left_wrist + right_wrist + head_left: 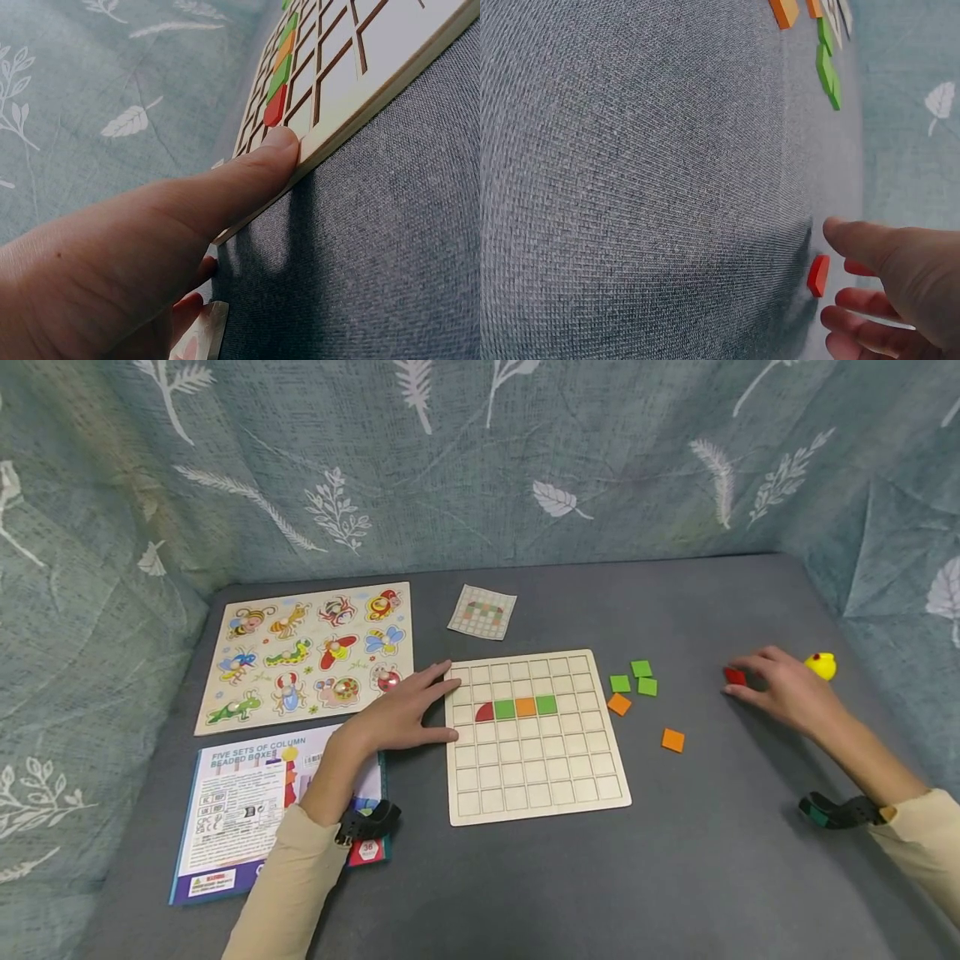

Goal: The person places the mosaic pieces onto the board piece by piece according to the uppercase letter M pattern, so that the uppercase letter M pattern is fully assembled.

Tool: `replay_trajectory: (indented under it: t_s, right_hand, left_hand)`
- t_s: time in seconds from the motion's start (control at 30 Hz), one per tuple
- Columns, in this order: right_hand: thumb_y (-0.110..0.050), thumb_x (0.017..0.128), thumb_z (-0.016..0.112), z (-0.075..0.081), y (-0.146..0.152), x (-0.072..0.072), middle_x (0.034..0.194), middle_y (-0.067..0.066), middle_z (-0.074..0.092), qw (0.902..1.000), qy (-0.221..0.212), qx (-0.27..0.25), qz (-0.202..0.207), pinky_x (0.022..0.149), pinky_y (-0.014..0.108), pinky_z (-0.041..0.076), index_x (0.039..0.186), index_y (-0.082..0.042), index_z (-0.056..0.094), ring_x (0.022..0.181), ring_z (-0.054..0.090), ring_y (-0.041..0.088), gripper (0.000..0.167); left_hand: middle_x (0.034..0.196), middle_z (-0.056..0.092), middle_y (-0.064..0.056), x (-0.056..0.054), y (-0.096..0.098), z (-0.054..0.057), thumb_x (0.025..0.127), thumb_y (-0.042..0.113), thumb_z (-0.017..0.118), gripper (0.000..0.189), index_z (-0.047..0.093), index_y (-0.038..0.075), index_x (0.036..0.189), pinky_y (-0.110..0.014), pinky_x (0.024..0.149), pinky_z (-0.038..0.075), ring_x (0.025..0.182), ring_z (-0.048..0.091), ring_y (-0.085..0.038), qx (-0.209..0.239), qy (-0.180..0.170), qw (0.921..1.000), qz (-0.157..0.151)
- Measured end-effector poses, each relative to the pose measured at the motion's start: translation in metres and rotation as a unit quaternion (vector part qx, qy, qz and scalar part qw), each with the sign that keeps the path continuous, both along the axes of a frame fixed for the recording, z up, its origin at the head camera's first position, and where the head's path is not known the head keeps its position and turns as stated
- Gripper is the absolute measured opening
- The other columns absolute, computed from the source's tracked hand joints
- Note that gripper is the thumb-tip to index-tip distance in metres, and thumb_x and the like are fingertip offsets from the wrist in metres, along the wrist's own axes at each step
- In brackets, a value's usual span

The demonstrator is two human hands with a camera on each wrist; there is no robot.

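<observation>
Head view alone takes in the card [482, 612] beyond the grid board [535, 771] and the yellow toy [823, 666]; right wrist view alone shows the red piece [818, 276] whole, on the table [652, 187], between the right hand's [787, 689] parted thumb and fingers. Left hand [401, 710]: thumb and fingers apart, touching the board's left edge.

The left hand [139, 244] touches with its thumb the edge of a wooden board [379, 94]. On it, a red piece [275, 109], a green piece [280, 77], an orange piece [284, 51] and a second green piece [289, 28] form one row. A leaf-patterned cloth [184, 75] is beyond the grey bench [382, 225].
</observation>
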State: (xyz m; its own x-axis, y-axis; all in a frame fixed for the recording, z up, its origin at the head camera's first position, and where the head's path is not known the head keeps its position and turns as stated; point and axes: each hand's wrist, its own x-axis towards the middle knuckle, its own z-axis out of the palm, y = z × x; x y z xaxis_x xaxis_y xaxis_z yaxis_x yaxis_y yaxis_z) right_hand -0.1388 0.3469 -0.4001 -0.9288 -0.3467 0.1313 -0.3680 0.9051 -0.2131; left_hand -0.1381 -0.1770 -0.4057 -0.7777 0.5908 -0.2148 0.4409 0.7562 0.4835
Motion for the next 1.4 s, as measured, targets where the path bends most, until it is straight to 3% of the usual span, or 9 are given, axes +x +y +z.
replay_trajectory:
  t_s: [0.43,0.83,1.4]
  right_hand:
    - [-0.009,0.079,0.078,0.0,0.0,-0.008,0.093,0.023,0.063,0.9998,-0.014,0.013,0.008,0.061,0.041,0.047,0.104,0.007,0.069,0.072,0.059,0.027,0.032]
    - [-0.009,0.08,0.078,0.001,-0.001,-0.009,0.094,0.024,0.062,0.9995,-0.028,0.016,0.003,0.062,0.045,0.051,0.105,0.007,0.068,0.072,0.062,0.029,0.032]
    - [-0.01,0.08,0.077,-0.003,-0.001,-0.011,0.092,0.024,0.062,0.9987,-0.048,-0.011,-0.017,0.061,0.04,0.048,0.106,0.009,0.068,0.073,0.06,0.029,0.033]
  left_hand:
    - [0.163,0.018,-0.014,0.001,0.0,0.003,0.087,0.043,0.07,0.08,0.035,0.01,0.151,-0.053,0.117,0.027,0.15,0.02,-0.035,0.0,0.002,1.0,-0.001]
    - [0.164,0.016,-0.012,0.001,0.0,0.004,0.087,0.044,0.069,0.08,0.034,0.013,0.152,-0.052,0.119,0.026,0.15,0.018,-0.034,-0.007,-0.015,0.9998,0.01]
    - [0.163,0.017,-0.013,0.002,-0.002,0.001,0.088,0.043,0.068,0.078,0.034,0.012,0.152,-0.053,0.118,0.025,0.15,0.019,-0.035,-0.005,-0.001,1.0,0.003]
